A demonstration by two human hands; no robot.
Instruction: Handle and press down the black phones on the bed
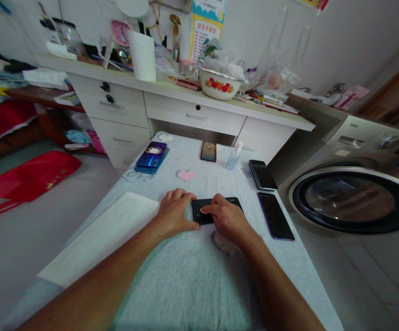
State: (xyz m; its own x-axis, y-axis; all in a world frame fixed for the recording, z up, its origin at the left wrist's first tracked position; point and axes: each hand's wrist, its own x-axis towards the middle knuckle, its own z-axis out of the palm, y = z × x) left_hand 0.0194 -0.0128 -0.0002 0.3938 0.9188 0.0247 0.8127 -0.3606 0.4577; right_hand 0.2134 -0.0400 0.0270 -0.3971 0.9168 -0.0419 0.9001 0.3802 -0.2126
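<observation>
A black smartphone (202,218) lies crosswise on the cloth-covered table in front of me. My left hand (176,212) steadies its left end, with a finger at the far edge and the thumb at the near edge. Over the right part of the phone is my right hand (228,215). One of its fingertips presses on the dark surface, while the other fingers are curled under. Whether those curled fingers hold anything small is hidden. A long white paper sheet (106,239) lies left of my left hand.
Several phones lie around: a blue phone (151,155) at back left, a small brownish phone (208,151), a dark stack (263,174) and a purple-edged phone (275,216) at right. A clear spray bottle (233,157) stands behind. A desk (195,115) and washing machine (354,151) border the table.
</observation>
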